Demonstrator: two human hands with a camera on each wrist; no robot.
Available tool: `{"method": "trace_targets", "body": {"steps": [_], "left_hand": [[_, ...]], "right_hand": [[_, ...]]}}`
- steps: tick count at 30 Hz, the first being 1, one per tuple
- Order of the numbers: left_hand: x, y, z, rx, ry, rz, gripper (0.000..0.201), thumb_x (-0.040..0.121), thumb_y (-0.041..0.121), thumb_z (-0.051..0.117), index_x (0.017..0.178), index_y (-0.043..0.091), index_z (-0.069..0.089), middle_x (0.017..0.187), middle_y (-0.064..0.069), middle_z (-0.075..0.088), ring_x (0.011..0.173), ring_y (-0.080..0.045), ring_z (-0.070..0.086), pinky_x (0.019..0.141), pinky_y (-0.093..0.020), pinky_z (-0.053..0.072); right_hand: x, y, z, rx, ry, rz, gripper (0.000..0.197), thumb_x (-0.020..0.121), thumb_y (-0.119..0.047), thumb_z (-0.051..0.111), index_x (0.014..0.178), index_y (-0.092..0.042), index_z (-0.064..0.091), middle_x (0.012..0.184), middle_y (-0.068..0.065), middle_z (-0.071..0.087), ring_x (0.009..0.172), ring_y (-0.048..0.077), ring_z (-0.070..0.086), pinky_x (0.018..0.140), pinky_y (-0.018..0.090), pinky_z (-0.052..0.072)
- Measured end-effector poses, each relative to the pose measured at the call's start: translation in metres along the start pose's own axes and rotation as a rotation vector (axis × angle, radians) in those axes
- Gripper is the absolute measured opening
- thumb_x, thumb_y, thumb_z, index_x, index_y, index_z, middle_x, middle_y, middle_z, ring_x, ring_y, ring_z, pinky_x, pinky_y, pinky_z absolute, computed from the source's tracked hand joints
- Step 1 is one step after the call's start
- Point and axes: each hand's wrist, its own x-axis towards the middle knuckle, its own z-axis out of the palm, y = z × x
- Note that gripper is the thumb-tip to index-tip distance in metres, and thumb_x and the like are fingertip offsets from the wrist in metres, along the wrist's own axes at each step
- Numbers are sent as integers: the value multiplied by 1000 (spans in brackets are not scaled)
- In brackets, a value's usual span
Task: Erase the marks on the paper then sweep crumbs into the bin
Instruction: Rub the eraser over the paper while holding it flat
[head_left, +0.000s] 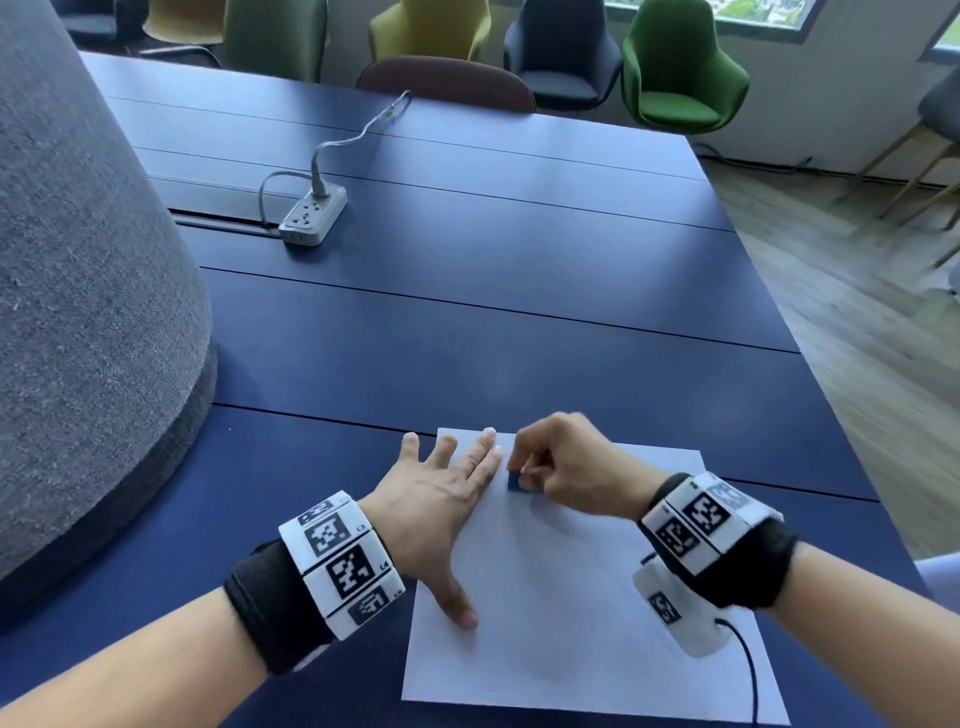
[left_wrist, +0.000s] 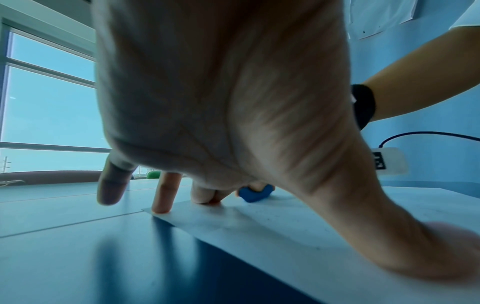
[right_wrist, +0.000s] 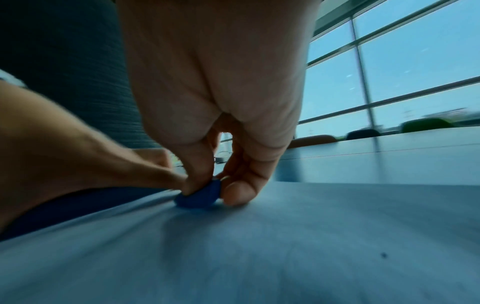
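A white sheet of paper (head_left: 571, 597) lies on the dark blue table (head_left: 467, 260) near its front edge. My left hand (head_left: 441, 499) lies flat with spread fingers, pressing the sheet's left side and top left corner. My right hand (head_left: 561, 467) pinches a small blue eraser (head_left: 517, 482) between thumb and fingers and holds it down on the paper near the top edge, right beside the left fingertips. The eraser (right_wrist: 200, 195) touches the sheet in the right wrist view, and the eraser (left_wrist: 255, 193) shows behind the left fingers. Any marks are too faint to make out. No bin is in view.
A large grey felt-covered shape (head_left: 88, 291) stands on the table's left side. A white power strip (head_left: 314, 215) with its cable lies further back. Several chairs (head_left: 680, 67) line the far edge. The table's right edge (head_left: 810, 364) drops to a wooden floor.
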Motion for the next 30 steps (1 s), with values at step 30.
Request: {"method": "trace_targets", "body": {"steps": [30], "left_hand": [[2,2,-3,3,-20,-19,152,49,78,76,153,19,-19,160,2,-24,146,-34,-7,111,-63,-13]], "right_hand": [[-13,-8,1,-44,-167,17,20,79,2,62,84,-15,72,72,-1,67,58,1,56,55,9,44]]}}
